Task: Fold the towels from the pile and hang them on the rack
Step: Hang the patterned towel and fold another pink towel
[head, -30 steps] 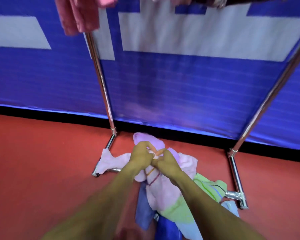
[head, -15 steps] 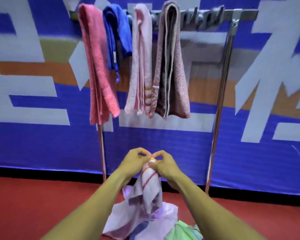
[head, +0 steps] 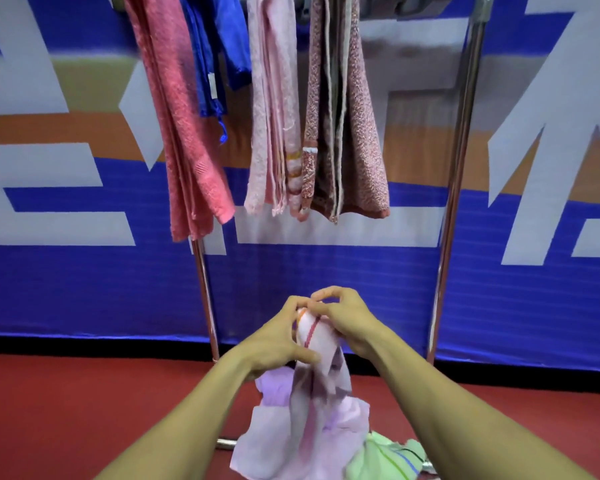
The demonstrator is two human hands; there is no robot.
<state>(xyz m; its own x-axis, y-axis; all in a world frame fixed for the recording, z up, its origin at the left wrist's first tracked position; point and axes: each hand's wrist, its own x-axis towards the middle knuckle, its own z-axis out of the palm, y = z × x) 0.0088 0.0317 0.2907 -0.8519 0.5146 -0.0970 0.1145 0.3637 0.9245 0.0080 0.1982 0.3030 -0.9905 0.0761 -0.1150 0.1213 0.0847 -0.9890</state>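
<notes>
**Towel bunched, not yet folded**

The left hand (head: pixel 278 341) and right hand (head: pixel 347 320) pinch the top edge of a pale pink towel (head: pixel 312 403), which hangs over the pile (head: pixel 378 459) beneath the rack (head: pixel 458 188). Gripping so close together, they could leave the cloth bunched, making a crooked fold likely.

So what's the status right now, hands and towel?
Left hand and right hand both pinching pale pink towel at its top edge. Towel hanging, unfolded. Rack ahead, nothing in the way.
</notes>
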